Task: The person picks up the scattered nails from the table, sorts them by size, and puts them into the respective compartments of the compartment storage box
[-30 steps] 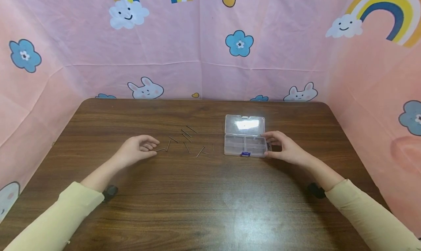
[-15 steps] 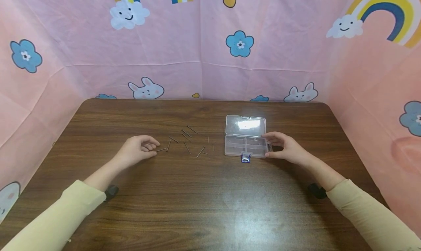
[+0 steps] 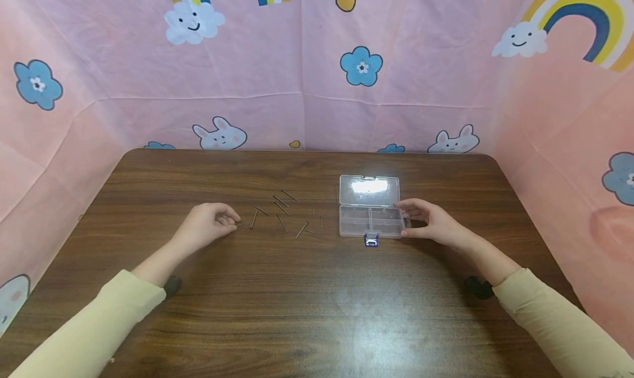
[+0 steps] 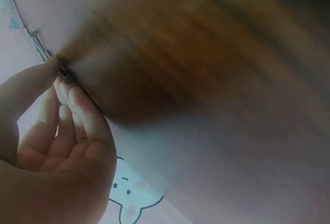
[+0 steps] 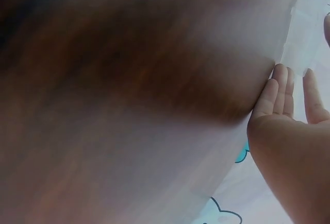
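Note:
My left hand [image 3: 205, 225] is low over the table left of centre, thumb and fingertips pinching a thin metal nail [image 3: 244, 224]. In the left wrist view the dark end of this nail [image 4: 67, 75] shows between the thumb and fingers. Several more nails [image 3: 282, 223] lie scattered to the right of that hand. A clear plastic compartment box [image 3: 354, 228] sits right of centre, its lid [image 3: 369, 197] laid back and its blue latch [image 3: 371, 240] hanging down in front. My right hand [image 3: 432, 222] holds the box's right end, thumb at the front corner and fingers at the back.
The brown wood-grain table [image 3: 277, 306] ends at a rounded back edge. Behind it and at both sides hangs a pink printed cloth [image 3: 277, 64]. Smaller, finer nails [image 3: 321, 222] lie between the nail group and the box.
The left thumb and fingers have come together on the nail, which has shifted slightly. The blue latch has swung down at the box front. My right hand has stayed at the box.

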`<state>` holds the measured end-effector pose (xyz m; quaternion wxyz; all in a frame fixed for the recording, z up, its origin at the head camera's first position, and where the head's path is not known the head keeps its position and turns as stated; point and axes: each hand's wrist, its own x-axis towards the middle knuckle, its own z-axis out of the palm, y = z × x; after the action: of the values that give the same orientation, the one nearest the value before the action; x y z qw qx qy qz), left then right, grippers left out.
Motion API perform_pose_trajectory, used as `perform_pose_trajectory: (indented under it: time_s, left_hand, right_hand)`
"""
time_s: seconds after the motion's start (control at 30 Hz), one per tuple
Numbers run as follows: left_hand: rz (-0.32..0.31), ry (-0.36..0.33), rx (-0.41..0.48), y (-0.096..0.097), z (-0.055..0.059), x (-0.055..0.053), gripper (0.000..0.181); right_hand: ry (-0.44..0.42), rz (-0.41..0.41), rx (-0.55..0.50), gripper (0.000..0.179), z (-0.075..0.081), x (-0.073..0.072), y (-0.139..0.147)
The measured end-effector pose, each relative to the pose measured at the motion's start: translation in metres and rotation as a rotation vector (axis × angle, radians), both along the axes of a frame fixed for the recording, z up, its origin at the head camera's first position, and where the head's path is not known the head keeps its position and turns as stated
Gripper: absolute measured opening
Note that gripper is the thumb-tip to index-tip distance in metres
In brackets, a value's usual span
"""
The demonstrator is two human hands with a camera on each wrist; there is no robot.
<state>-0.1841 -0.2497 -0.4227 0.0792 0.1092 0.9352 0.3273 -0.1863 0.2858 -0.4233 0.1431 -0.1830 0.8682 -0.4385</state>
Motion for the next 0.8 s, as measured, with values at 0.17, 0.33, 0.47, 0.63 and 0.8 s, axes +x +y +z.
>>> perform_pose_trajectory:
  time_s: [0.17,0.33,0.47,0.63,0.8]
  left_hand:
    - [0.008,-0.003,-0.018,0.001,0.003,-0.002,0.01]
    - [0.005,0.006,-0.02,0.003,0.005,-0.005,0.01]
    - [0.006,-0.004,0.0,0.008,0.006,-0.007,0.011]
    - [0.015,-0.005,0.036,0.021,0.006,-0.012,0.011]
    - [0.008,-0.004,0.09,0.039,0.006,-0.017,0.011]
  right_hand:
    - [-0.023,0.0,-0.02,0.064,0.0,-0.001,0.001]
    - [-0.031,0.002,-0.031,0.064,0.0,-0.001,0.002]
    - [-0.03,0.01,-0.036,0.064,0.0,-0.002,0.001]
    - [-0.038,0.022,-0.042,0.064,-0.001,-0.002,0.003]
    - [-0.07,0.027,-0.042,0.064,-0.001,-0.004,0.003]
